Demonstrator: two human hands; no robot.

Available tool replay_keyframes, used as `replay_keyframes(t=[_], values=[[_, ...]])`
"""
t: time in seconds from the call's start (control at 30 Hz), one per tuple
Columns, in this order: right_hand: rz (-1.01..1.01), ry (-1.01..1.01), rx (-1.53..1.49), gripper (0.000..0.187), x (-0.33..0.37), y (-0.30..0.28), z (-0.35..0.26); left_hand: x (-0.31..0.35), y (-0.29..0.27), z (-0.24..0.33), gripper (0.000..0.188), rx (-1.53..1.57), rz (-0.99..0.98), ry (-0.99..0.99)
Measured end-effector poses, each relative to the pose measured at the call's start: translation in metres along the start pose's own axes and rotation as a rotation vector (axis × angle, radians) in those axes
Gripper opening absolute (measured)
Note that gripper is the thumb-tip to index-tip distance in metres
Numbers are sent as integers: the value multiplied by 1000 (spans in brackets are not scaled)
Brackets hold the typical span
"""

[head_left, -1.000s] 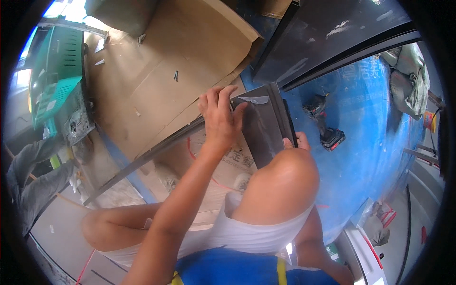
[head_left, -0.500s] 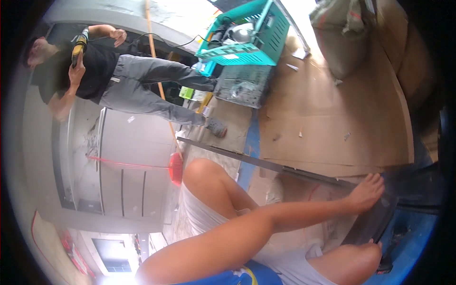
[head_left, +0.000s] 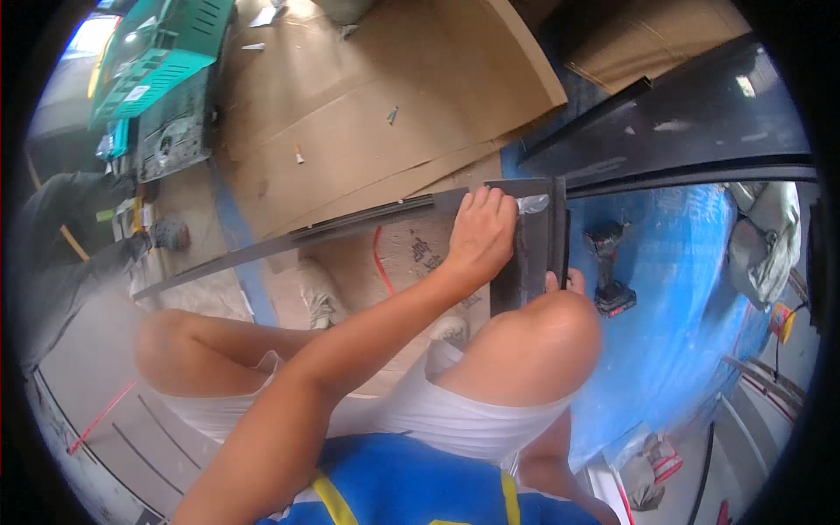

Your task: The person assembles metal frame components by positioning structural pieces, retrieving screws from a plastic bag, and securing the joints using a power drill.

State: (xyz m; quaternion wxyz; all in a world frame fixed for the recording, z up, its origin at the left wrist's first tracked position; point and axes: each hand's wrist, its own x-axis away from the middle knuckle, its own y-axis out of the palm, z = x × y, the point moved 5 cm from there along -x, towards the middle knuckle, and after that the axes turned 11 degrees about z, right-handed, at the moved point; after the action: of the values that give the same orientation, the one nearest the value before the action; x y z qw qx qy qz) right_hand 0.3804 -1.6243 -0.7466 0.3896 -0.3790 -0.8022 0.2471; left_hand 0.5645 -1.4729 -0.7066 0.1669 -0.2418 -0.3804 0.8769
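A long dark metal frame (head_left: 350,223) runs from the left to a corner in front of my knees. Near this corner my left hand (head_left: 486,229) is closed over the frame's far bar, its fingers curled across the top edge. My right hand (head_left: 567,282) is mostly hidden behind my raised right knee. Only its fingertips show, closed around the outer edge of the frame's side bar (head_left: 522,254). A whitish strip of film clings to the corner.
A cordless drill (head_left: 605,267) lies on blue sheeting (head_left: 669,262) at the right. Dark panels (head_left: 682,122) stand beyond it. Cardboard (head_left: 376,79) covers the floor ahead. A teal crate (head_left: 166,66) and a co-worker's leg (head_left: 79,227) are at the left.
My view has swung right and tilted, bringing the drill and blue sheeting fully into sight. My left hand stays on the frame's corner; the co-worker now shows only in part at the left.
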Motion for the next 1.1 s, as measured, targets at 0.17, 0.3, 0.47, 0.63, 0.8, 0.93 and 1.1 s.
replay_keyframes(t=[0.17, 0.3, 0.47, 0.63, 0.8, 0.93, 1.1], values=[[29, 30, 10, 32, -1, -2, 8, 25, 27, 14, 15, 87, 6, -42], [-25, 16, -83, 32, -8, 2, 28, 39, 30, 26, 16, 128, -73, -51], [90, 7, -33, 30, 1, 6, 16, 53, 28, 8, 23, 96, -124, 54], [84, -12, -137, 28, 5, 7, 17, 58, 27, 2, 29, 73, -174, 164], [110, -3, -77, 27, 3, -2, 13, 62, 11, -5, 27, 127, -134, 88], [234, -213, 120, 30, 16, -5, -10, 52, -20, -40, 39, 18, -56, 107], [157, -188, 174, 29, 13, 6, -4, 12, -40, -77, 50, -161, -151, -1]])
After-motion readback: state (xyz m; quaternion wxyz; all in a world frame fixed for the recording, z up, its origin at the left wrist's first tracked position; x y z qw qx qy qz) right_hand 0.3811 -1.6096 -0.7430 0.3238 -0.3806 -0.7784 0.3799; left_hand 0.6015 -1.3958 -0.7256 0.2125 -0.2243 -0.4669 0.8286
